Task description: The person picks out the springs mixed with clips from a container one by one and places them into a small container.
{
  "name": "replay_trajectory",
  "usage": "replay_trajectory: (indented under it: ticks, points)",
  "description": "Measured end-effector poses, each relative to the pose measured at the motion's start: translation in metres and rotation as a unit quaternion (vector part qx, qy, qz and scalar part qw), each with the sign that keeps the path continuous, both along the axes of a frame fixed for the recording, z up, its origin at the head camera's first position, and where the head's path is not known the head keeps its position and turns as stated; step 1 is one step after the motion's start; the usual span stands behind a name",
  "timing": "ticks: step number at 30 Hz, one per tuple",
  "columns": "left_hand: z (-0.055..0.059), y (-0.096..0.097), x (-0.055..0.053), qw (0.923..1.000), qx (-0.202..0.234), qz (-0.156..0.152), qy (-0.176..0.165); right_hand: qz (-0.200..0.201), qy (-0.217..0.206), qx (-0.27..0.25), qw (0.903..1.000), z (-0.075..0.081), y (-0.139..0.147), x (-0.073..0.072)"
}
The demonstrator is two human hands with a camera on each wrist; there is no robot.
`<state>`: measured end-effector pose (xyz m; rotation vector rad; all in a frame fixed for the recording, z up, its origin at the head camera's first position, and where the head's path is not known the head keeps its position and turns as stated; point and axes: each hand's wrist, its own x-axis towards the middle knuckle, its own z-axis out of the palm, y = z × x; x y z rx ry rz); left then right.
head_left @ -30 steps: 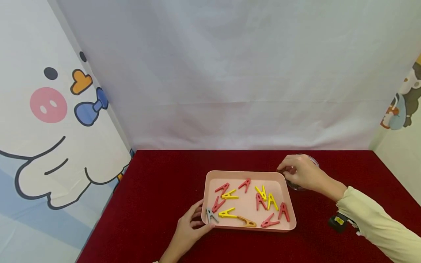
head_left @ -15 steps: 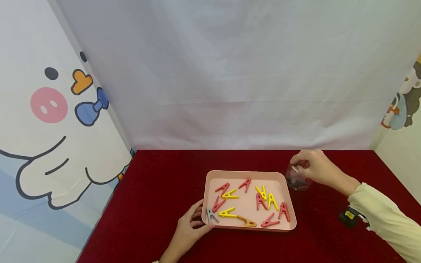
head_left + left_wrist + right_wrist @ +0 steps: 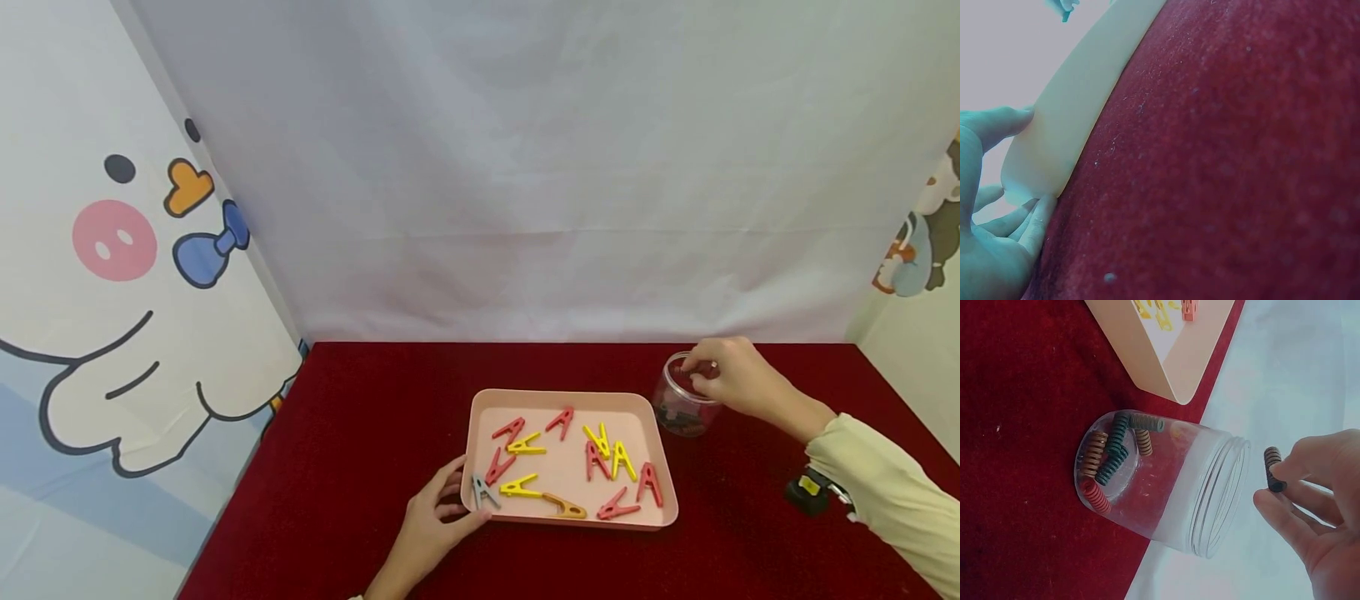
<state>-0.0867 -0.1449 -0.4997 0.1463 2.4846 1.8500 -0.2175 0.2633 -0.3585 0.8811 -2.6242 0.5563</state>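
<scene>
Between the thumb and fingers of my right hand (image 3: 1316,500) is a dark coil spring (image 3: 1273,469), held just above the mouth of a clear plastic jar (image 3: 684,404). Several coil springs lie at the jar's bottom, among them a red spring (image 3: 1096,495) and a brown one (image 3: 1094,454). My left hand (image 3: 431,517) grips the near left corner of a pink tray (image 3: 555,458), thumb at the rim and fingers against the outer wall. Red and yellow plastic clips lie spread in the tray, along with a grey clip (image 3: 483,492) and an orange clip (image 3: 564,506).
The jar stands close beyond the tray's right side on a dark red cloth (image 3: 360,433). A white curtain (image 3: 562,167) hangs behind the table's far edge. Cartoon-printed sheets flank both sides. A small black device (image 3: 808,493) is strapped at my right wrist.
My right hand has moved right from beside the tray's far right corner to over the jar, uncovering more of the jar. The left hand and tray have stayed in place.
</scene>
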Motion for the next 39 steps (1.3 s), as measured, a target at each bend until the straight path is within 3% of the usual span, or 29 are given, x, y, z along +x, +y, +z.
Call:
replay_trajectory:
  ticks: [7,23,39]
  points:
    - [0.003,0.000,0.002,1.0000,0.005,-0.001,-0.002,-0.005,0.012,0.005,0.9999,0.000,0.001,-0.003]
    - [0.000,-0.003,0.002,0.9999,0.006,-0.007,-0.008,-0.015,-0.045,0.008,0.9988,-0.012,-0.001,-0.011]
    - [0.009,-0.008,-0.001,0.9992,-0.014,-0.036,-0.003,-0.007,-0.015,-0.017,0.9997,-0.018,-0.002,-0.006]
